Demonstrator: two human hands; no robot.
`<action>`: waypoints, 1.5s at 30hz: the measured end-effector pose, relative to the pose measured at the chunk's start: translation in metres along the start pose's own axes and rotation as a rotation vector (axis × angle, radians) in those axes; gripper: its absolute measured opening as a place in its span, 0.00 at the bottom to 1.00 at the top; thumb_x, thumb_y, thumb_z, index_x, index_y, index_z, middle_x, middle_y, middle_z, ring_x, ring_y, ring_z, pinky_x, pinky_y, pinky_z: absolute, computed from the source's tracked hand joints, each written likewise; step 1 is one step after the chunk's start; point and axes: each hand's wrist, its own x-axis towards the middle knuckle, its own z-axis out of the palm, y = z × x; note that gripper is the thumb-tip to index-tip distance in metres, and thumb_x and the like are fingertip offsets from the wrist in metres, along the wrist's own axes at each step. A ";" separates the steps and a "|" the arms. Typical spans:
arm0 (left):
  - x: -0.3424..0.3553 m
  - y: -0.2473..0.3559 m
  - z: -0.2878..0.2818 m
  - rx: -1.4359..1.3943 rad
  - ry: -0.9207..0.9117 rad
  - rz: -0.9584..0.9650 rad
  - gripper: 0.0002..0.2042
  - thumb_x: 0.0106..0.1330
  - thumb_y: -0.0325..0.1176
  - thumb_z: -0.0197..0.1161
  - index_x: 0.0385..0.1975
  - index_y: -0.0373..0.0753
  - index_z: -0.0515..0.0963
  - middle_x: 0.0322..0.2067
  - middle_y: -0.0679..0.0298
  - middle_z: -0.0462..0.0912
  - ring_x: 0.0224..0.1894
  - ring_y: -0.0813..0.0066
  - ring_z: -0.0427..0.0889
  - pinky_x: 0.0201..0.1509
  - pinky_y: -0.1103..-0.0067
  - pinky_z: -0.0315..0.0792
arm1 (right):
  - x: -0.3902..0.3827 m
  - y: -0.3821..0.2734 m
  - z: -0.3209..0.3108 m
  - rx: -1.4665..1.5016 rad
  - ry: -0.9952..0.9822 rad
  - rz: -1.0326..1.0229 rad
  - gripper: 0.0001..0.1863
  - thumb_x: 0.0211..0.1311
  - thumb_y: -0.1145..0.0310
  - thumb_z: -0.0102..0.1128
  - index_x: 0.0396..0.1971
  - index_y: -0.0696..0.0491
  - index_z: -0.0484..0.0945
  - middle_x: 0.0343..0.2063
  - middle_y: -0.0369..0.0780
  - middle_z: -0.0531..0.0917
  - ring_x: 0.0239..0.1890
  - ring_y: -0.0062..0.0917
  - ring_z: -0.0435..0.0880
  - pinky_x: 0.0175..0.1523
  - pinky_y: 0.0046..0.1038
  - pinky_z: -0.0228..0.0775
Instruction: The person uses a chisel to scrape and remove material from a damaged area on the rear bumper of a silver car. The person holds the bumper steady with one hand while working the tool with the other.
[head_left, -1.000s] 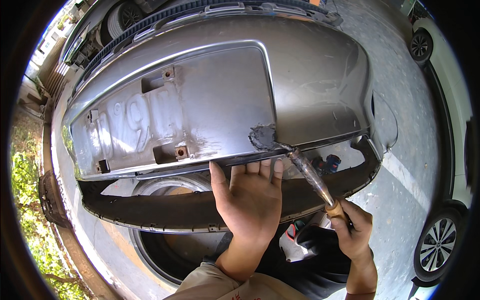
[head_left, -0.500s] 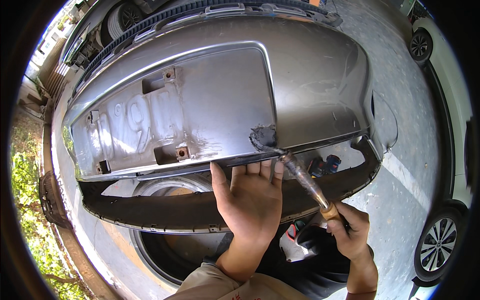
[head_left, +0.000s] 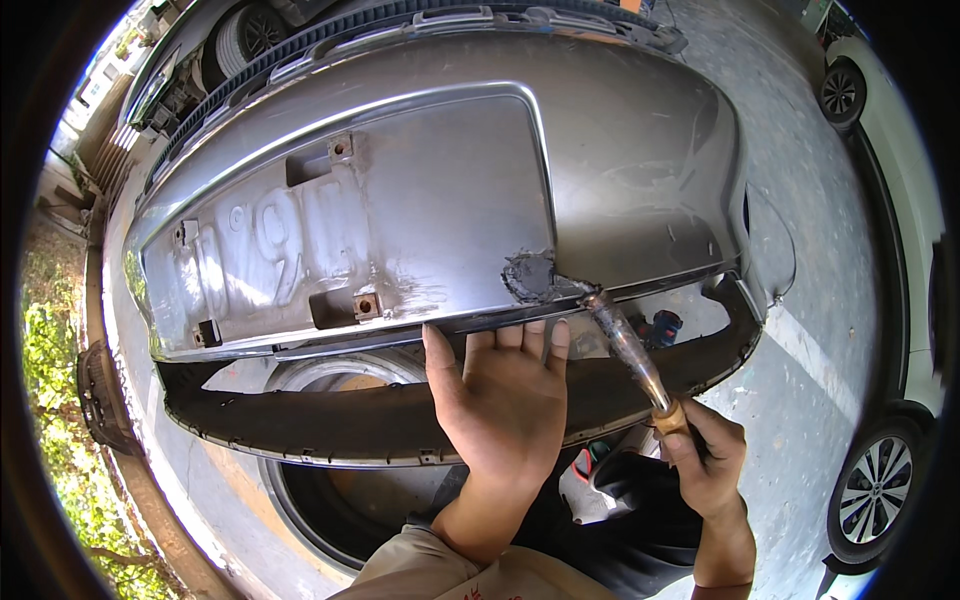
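Note:
A large grey car bumper (head_left: 640, 150) lies in front of me. Near the lower right corner of its recessed panel is a dark, rough, melted-looking patch (head_left: 530, 277). My right hand (head_left: 708, 455) is closed around the wooden handle of a soldering iron (head_left: 630, 345). The iron's thin bent tip points left at the patch's right edge; whether it touches cannot be made out. My left hand (head_left: 500, 410) is palm up with fingers stretched and thumb apart, its fingertips against the dark strip along the bumper's lower edge.
Below the bumper's lower opening lies a tyre (head_left: 300, 505). A blue and black power tool (head_left: 660, 328) shows through the opening on the right. A light-coloured car (head_left: 890, 200) stands at the right; another wheel (head_left: 250, 40) is at the far left. Greenery (head_left: 60, 420) borders the left side.
The soldering iron and my right hand have shifted slightly right, drawing the tip from the patch's lower part toward its right edge. My left hand has hardly moved.

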 end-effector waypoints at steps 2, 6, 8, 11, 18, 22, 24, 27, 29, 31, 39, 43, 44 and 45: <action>0.000 0.000 -0.001 -0.006 -0.005 -0.002 0.31 0.74 0.66 0.51 0.61 0.45 0.74 0.61 0.69 0.79 0.67 0.70 0.69 0.76 0.65 0.49 | 0.001 -0.002 0.000 0.010 -0.001 0.012 0.18 0.66 0.73 0.68 0.53 0.66 0.82 0.28 0.41 0.85 0.24 0.18 0.82 0.32 0.21 0.73; 0.000 0.000 0.001 -0.007 0.003 -0.002 0.31 0.74 0.66 0.51 0.61 0.45 0.74 0.61 0.69 0.79 0.67 0.70 0.69 0.76 0.65 0.49 | 0.002 -0.002 0.000 0.005 -0.005 0.006 0.17 0.68 0.73 0.67 0.53 0.66 0.82 0.28 0.41 0.85 0.23 0.18 0.82 0.30 0.20 0.73; 0.000 0.000 0.001 -0.008 0.012 -0.002 0.31 0.74 0.66 0.51 0.61 0.45 0.74 0.61 0.69 0.79 0.67 0.70 0.70 0.76 0.65 0.49 | 0.002 -0.002 0.000 0.013 -0.011 0.005 0.18 0.68 0.74 0.67 0.53 0.66 0.81 0.28 0.41 0.85 0.23 0.18 0.82 0.30 0.20 0.74; 0.000 0.000 0.002 -0.009 0.024 -0.001 0.32 0.73 0.66 0.52 0.61 0.45 0.73 0.61 0.68 0.79 0.67 0.70 0.69 0.76 0.65 0.49 | 0.002 0.000 -0.001 0.019 -0.016 0.003 0.18 0.67 0.74 0.67 0.54 0.66 0.81 0.28 0.41 0.86 0.23 0.18 0.82 0.30 0.20 0.74; -0.001 0.000 0.003 -0.004 0.030 0.005 0.32 0.73 0.66 0.52 0.62 0.44 0.73 0.62 0.68 0.78 0.68 0.69 0.68 0.77 0.65 0.49 | 0.004 0.000 -0.003 0.031 -0.031 -0.005 0.18 0.67 0.74 0.67 0.54 0.66 0.81 0.28 0.41 0.86 0.23 0.17 0.82 0.29 0.20 0.73; 0.000 -0.001 0.003 0.000 0.029 0.004 0.32 0.73 0.67 0.52 0.61 0.44 0.73 0.62 0.68 0.78 0.68 0.69 0.69 0.77 0.65 0.49 | 0.005 -0.002 -0.003 0.033 -0.034 -0.009 0.18 0.68 0.74 0.67 0.54 0.66 0.81 0.28 0.41 0.85 0.23 0.17 0.81 0.28 0.19 0.72; 0.000 -0.001 0.002 -0.005 0.025 0.002 0.32 0.73 0.67 0.52 0.61 0.44 0.73 0.62 0.68 0.78 0.67 0.69 0.69 0.77 0.65 0.49 | 0.005 -0.002 -0.003 0.034 -0.032 -0.019 0.18 0.68 0.75 0.67 0.54 0.66 0.81 0.28 0.41 0.85 0.22 0.17 0.81 0.28 0.19 0.72; 0.000 0.000 0.002 -0.008 0.023 0.006 0.32 0.73 0.66 0.52 0.61 0.44 0.73 0.61 0.68 0.79 0.66 0.69 0.70 0.76 0.65 0.51 | 0.005 -0.004 -0.006 0.045 -0.068 0.042 0.18 0.67 0.74 0.68 0.54 0.66 0.81 0.30 0.43 0.87 0.26 0.19 0.84 0.32 0.21 0.75; 0.000 -0.001 0.003 0.006 0.020 0.015 0.31 0.74 0.66 0.52 0.60 0.44 0.74 0.60 0.68 0.79 0.66 0.70 0.71 0.75 0.65 0.53 | 0.004 -0.005 -0.004 -0.010 -0.078 0.007 0.19 0.66 0.74 0.69 0.54 0.66 0.81 0.33 0.45 0.88 0.30 0.22 0.86 0.37 0.23 0.77; 0.000 -0.001 0.001 -0.006 0.022 0.002 0.30 0.74 0.65 0.52 0.60 0.45 0.74 0.60 0.68 0.79 0.65 0.70 0.71 0.74 0.65 0.54 | 0.002 -0.007 0.002 -0.045 -0.077 -0.036 0.19 0.66 0.73 0.70 0.54 0.66 0.81 0.37 0.48 0.90 0.37 0.26 0.88 0.45 0.26 0.80; 0.000 0.000 0.001 -0.024 0.015 -0.002 0.30 0.73 0.65 0.53 0.59 0.46 0.75 0.60 0.69 0.80 0.65 0.70 0.71 0.74 0.66 0.54 | 0.003 -0.001 0.001 0.037 -0.018 -0.012 0.18 0.69 0.70 0.67 0.53 0.66 0.82 0.26 0.40 0.85 0.22 0.16 0.80 0.28 0.19 0.71; 0.000 0.000 0.001 -0.016 0.021 -0.004 0.30 0.73 0.66 0.52 0.59 0.46 0.75 0.60 0.69 0.79 0.66 0.70 0.70 0.75 0.66 0.52 | 0.002 0.000 0.000 0.046 -0.011 0.012 0.18 0.69 0.71 0.67 0.53 0.66 0.82 0.26 0.39 0.85 0.22 0.17 0.80 0.29 0.19 0.71; 0.000 0.000 0.000 -0.015 0.021 -0.005 0.31 0.73 0.66 0.52 0.60 0.45 0.75 0.60 0.69 0.79 0.66 0.70 0.70 0.75 0.66 0.52 | 0.002 -0.001 0.000 0.044 -0.012 0.015 0.18 0.69 0.71 0.67 0.53 0.66 0.82 0.26 0.39 0.84 0.22 0.17 0.80 0.29 0.19 0.71; 0.000 0.000 0.001 -0.017 0.024 -0.004 0.31 0.73 0.66 0.52 0.60 0.45 0.74 0.60 0.69 0.79 0.66 0.70 0.70 0.75 0.65 0.52 | 0.003 -0.002 0.000 0.044 -0.013 0.016 0.18 0.69 0.71 0.67 0.54 0.66 0.82 0.26 0.39 0.84 0.22 0.17 0.80 0.29 0.19 0.71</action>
